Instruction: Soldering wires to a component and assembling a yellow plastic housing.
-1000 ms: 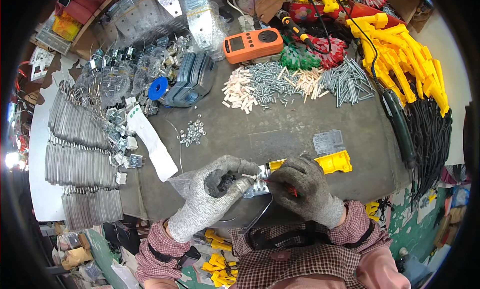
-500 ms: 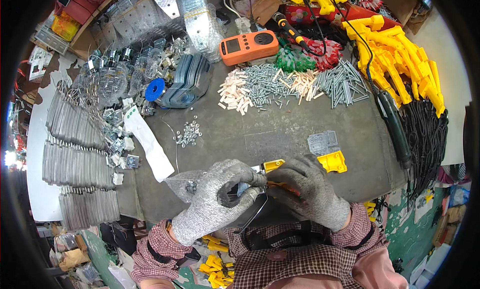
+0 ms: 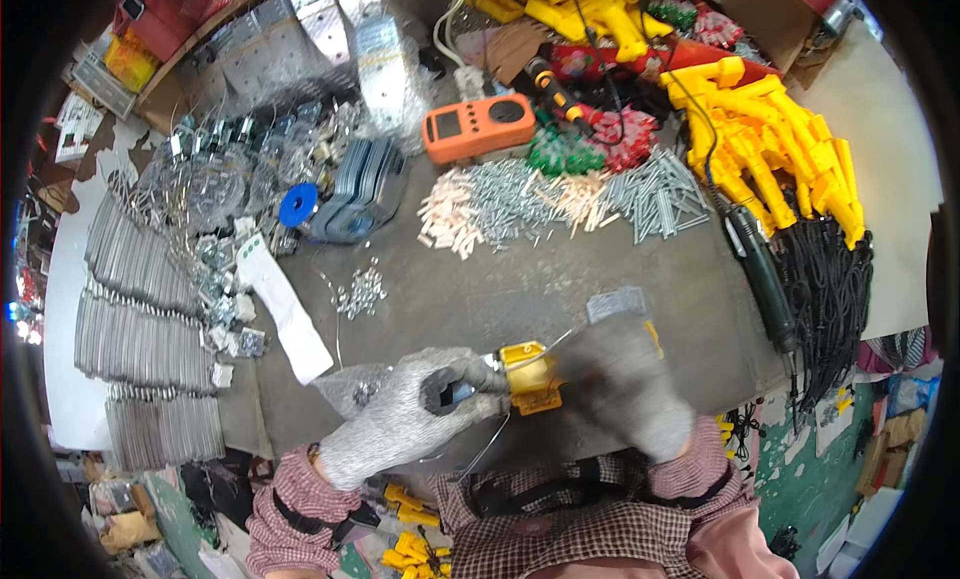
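My left hand [image 3: 425, 404], in a grey knit glove, grips a yellow plastic housing [image 3: 530, 377] by the metal part at its left end. Its thumb and fingers close round that end and partly hide it. A thin wire sticks out from the housing toward the upper right, and another thin wire hangs below my left fingers. My gloved right hand [image 3: 630, 389] is just right of the housing, smeared by motion, so its fingers cannot be made out. Behind it, a sliver of another yellow piece [image 3: 653, 337] shows beside a small grey plate [image 3: 616, 304].
Small nuts [image 3: 361, 290] and a white strip [image 3: 290, 309] lie left of centre. Stacked metal plates [image 3: 140, 329] line the left side. Beyond are screws [image 3: 655, 194], pale pegs [image 3: 448, 214] and an orange meter [image 3: 478, 129]. An electric screwdriver [image 3: 760, 274] and yellow housings [image 3: 770, 139] lie right.
My right hand has moved off the housing to the right and blurs. The yellow housing's inner side and a wire now show. The whole view has shifted slightly.
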The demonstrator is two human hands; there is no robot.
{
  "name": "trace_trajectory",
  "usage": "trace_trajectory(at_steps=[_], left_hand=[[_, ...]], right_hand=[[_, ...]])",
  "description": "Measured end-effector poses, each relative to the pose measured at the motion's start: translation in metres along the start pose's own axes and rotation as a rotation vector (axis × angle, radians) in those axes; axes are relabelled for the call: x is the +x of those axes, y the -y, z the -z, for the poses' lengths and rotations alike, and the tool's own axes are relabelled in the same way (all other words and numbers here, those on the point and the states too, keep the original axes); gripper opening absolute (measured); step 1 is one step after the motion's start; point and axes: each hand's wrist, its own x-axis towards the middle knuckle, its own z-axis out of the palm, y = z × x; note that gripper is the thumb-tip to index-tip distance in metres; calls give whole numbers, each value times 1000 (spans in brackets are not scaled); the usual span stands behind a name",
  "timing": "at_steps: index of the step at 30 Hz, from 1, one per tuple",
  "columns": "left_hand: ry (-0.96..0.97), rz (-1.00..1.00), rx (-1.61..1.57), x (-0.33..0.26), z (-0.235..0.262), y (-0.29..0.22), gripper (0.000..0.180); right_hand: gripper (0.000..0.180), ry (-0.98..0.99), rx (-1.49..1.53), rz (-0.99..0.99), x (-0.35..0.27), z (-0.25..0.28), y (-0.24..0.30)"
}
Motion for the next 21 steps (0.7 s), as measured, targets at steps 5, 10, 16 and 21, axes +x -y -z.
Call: trace_trajectory(at_steps=[5, 10, 16, 21], left_hand=[[-185, -341, 213, 74, 35, -14, 30], [-471, -400, 998, 190, 38, -4, 29], [-573, -341, 788, 222, 31, 6, 22], [-570, -293, 576, 209, 35, -19, 14]], right_hand=[[20, -414, 291, -653, -16, 36, -45], [17, -194, 26, -325, -34, 18, -70], [16, -192, 29, -257, -27, 18, -69], [18, 29, 7, -111, -44, 76, -71]])
